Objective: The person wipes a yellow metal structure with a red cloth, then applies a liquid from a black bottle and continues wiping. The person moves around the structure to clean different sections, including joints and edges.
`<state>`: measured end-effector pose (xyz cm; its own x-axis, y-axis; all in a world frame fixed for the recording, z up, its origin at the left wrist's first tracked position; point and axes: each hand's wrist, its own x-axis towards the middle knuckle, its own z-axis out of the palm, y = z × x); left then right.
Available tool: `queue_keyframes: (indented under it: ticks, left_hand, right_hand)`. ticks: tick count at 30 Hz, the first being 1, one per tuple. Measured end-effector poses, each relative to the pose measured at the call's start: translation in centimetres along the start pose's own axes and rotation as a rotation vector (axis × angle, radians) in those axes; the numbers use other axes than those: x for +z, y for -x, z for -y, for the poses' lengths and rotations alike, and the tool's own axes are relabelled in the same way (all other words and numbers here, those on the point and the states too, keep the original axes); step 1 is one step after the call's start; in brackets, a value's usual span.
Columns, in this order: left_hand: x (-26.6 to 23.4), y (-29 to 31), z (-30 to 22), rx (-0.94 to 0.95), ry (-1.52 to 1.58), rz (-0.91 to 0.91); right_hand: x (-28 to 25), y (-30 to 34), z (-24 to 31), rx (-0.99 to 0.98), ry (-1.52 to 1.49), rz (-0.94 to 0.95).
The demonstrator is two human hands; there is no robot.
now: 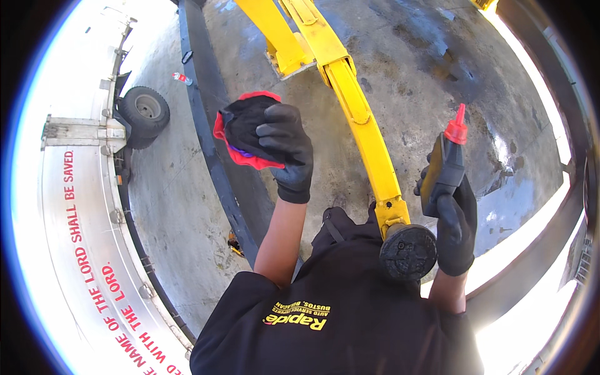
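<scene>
My left hand, in a dark grey work glove, is closed around a bunched black cloth with a red edge and a bit of purple. It is raised in front of me, left of the yellow lift arm. On the right, my gloved right hand grips a dark plastic bottle with a red pointed nozzle cap, tilted slightly and nozzle up. Fingers wrap behind the bottle, partly hidden. Between my arms the yellow lift arm ends in a round black pad, close to my right wrist.
A white truck with red lettering and a wheel stands at the left. A long dark beam runs along the stained concrete floor. A small clear bottle and an orange-black object lie beside it.
</scene>
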<state>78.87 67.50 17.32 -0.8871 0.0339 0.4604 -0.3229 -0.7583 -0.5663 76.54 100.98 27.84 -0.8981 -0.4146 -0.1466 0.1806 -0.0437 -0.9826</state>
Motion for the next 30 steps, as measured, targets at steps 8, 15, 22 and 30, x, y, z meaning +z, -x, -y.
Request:
queue_keyframes:
  ticks: [8, 15, 22, 30]
  left_hand:
    - [3.3, 2.5, -0.2, 0.215, -0.744, -0.356]
    - [8.2, 0.2, -7.6, 1.273, -2.369, -0.457]
    - [-0.5, -14.3, -14.6, 0.771, -3.522, 0.274]
    - [-1.4, -19.4, -24.9, 0.27, -3.457, -0.072]
  right_hand:
    - [6.5, 7.3, -0.3, -0.11, 0.156, -0.271]
    - [7.5, 8.7, -6.3, -0.238, 0.292, -0.45]
    - [7.7, 8.1, -6.3, -0.25, 0.545, -0.452]
    - [6.3, 7.8, -5.4, -0.192, 0.538, -0.415]
